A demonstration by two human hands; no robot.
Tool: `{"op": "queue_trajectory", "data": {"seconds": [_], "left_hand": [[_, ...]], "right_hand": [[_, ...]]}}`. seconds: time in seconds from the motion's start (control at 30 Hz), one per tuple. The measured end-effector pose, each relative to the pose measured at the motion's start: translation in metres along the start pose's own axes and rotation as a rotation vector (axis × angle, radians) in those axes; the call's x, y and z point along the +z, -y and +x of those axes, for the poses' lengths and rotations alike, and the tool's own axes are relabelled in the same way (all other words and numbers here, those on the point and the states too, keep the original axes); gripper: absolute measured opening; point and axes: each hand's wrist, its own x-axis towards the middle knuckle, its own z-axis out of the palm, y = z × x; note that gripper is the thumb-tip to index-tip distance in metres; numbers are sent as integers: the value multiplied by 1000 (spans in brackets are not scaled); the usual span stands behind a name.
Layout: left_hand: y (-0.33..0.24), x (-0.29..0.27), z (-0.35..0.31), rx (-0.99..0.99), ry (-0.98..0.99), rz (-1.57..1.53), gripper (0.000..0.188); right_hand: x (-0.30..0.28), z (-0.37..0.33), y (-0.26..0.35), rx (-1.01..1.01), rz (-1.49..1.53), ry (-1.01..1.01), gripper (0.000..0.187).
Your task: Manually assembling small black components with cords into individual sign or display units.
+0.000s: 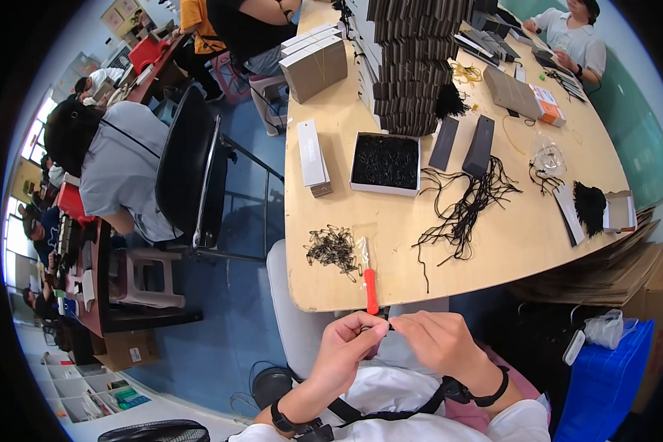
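Observation:
My left hand (350, 350) and my right hand (442, 342) meet just in front of the table's near edge. Fingers and thumb of each are pinched together at the same spot. Something small and dark shows between the fingertips, too hidden to name. Just beyond them, a tool with a red handle (371, 291) lies with its handle over the edge. To its left is a loose pile of small dark safety pins (331, 250). A tangle of black cords (479, 199) spreads over the table farther to the right.
A white box (353, 177) of small black pieces sits mid-table (309, 283). Behind it rises a tall stack of dark grey tags (412, 66). White tags (313, 158) stand at left. A blue bin (604, 383) is at right. Other people sit nearby.

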Motion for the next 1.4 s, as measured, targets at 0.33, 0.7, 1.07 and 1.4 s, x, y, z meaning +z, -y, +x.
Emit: {"op": "queue_trajectory", "data": {"seconds": [0.33,0.7,1.07,1.4], "left_hand": [[8,4,-5,262,-79,426,14],[21,1,-1,205,-30,235,16],[10,7,-4,257,39,358,14],[32,-29,-23,346,267,814,12]], "right_hand": [[1,-8,-2,55,72,-27,23],[-6,-10,6,480,631,32,21],[-18,-12,-8,374,543,151,14],[-31,-43,-10,182,569,275,9]]}}
